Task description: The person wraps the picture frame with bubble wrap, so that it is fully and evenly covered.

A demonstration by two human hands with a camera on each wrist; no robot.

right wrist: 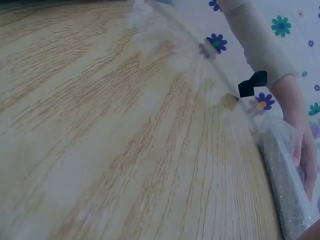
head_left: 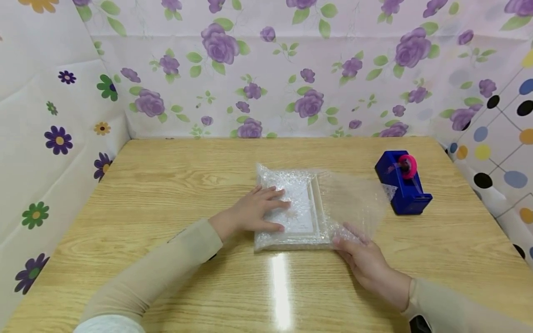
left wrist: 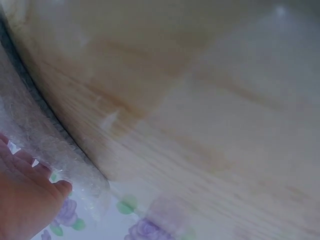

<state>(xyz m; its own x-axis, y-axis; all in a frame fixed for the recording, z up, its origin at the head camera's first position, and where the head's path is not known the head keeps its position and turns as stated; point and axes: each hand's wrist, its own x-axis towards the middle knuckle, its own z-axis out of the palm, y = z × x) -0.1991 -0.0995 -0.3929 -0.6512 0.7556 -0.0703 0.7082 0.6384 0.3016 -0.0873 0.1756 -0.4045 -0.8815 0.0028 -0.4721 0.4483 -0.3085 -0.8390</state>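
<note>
A flat rectangular frame [head_left: 315,203] with a pale border lies on the table inside bubble wrap [head_left: 287,178]. My left hand [head_left: 262,210] rests on top of the wrapped frame, fingers spread. At the lower right corner, my right hand [head_left: 362,256] pinches the bubble wrap between thumb and fingers. A loose, see-through flap of wrap [head_left: 354,199] extends right of the frame toward the tape dispenser. In the left wrist view the left hand [left wrist: 30,195] lies against the wrap's surface. The right wrist view shows the wrapped edge [right wrist: 285,180] along the table.
A blue tape dispenser [head_left: 401,185] with a pink-cored roll stands on the right, close to the flap's end. The wood-grain table [head_left: 187,166] meets flower-patterned sheets [head_left: 266,69] at the back and left, and a dotted sheet [head_left: 499,152] at the right.
</note>
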